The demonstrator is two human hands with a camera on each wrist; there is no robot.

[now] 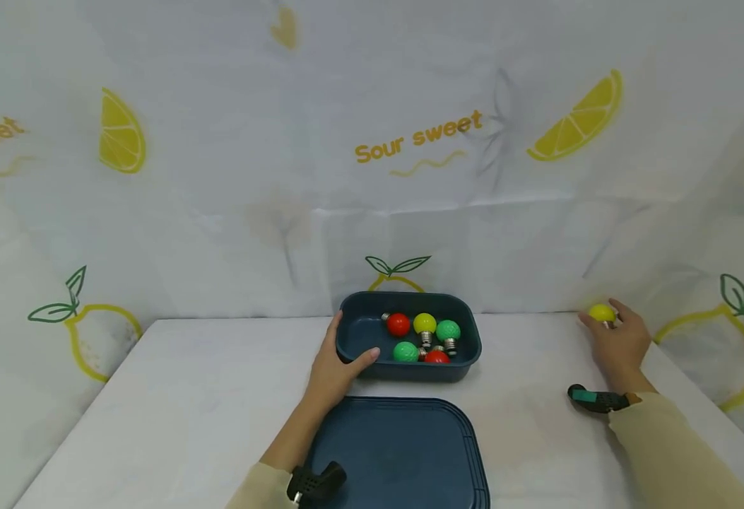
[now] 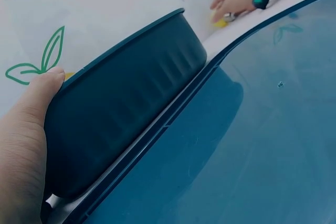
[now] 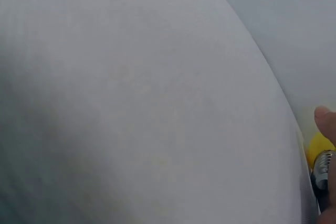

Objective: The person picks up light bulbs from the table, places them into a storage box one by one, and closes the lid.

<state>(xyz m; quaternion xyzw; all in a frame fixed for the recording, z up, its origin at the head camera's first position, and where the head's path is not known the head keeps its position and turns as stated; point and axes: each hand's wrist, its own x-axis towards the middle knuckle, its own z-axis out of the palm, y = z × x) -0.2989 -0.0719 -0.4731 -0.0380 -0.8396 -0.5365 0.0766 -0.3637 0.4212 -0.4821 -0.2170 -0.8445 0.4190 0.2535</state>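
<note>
A dark blue bin (image 1: 403, 372) stands on the white table with several red, yellow and green light bulbs inside, among them a red bulb (image 1: 398, 324), a yellow bulb (image 1: 424, 323) and a green bulb (image 1: 448, 329). My left hand (image 1: 333, 364) grips the bin's left end, its thumb over the front rim; the left wrist view shows the bin's side wall (image 2: 126, 93). Far to the right, my right hand (image 1: 620, 343) reaches around another yellow bulb (image 1: 601, 312) near the table's back edge. Thumb and fingers are spread either side of it. Part of this bulb is hidden in the right wrist view.
A dark blue lid or shallow tray (image 1: 403, 452) lies flat in front of the bin, close to its front wall. White cloth (image 1: 232, 233) printed with lemons hangs behind the table. Black bands are on both wrists.
</note>
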